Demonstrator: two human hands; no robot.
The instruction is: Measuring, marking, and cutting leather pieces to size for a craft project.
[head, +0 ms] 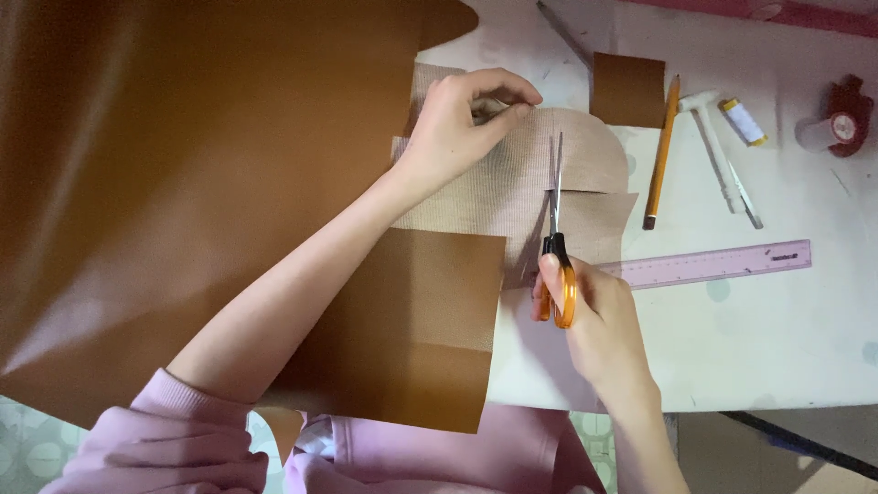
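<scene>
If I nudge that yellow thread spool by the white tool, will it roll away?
Probably. The yellow thread spool lies on its side on the table, so its round body could roll. It looks small and likely light. The white tool beside it might stop it.

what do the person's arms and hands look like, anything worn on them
Both hands are bare: no gloves, rings or watch show on the left hand or the right hand. The left arm has a soft pale pink sleeve pushed up toward the elbow, bunched in folds. The right forearm is uncovered as far as the picture shows.

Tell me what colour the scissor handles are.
Orange, with a black pivot; the scissors are in the right hand, seen in the head view.
</scene>
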